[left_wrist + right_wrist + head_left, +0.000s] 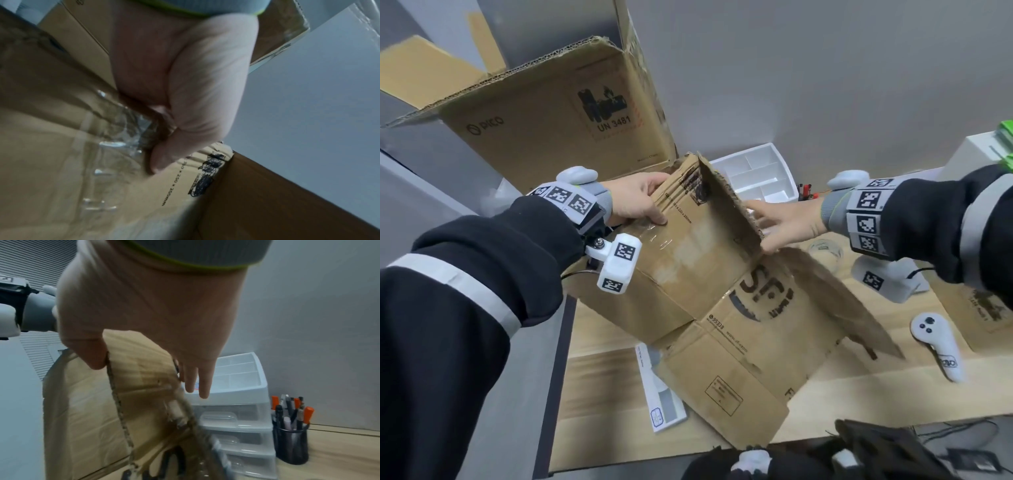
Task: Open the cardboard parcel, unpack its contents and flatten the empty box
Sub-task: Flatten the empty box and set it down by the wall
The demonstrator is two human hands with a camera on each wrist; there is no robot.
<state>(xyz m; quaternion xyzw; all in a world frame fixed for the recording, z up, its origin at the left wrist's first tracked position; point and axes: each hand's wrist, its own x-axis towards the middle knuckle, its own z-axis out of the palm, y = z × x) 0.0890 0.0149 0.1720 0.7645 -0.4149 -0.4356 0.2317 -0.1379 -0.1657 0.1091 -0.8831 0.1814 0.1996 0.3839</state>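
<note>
A worn brown cardboard box (698,270) with black print is held tilted above the wooden table (599,346), its flaps hanging open toward me. My left hand (640,202) grips its upper left edge, thumb on the taped front panel and fingers behind. In the left wrist view the thumb (185,105) presses on that panel (61,162) beside torn clear tape. My right hand (779,222) pinches the raised flap (726,202) from the right. The right wrist view has the thumb on one side of this flap (135,378) and the fingers (197,379) on the other. The box's inside is hidden.
A large open PICO carton (558,113) stands at the back left. Behind the box is a white drawer organiser (756,174), with a black pen cup (292,443) to its right. A tape roll (825,250), a white controller (941,346) and a white flat packet (661,394) lie on the table.
</note>
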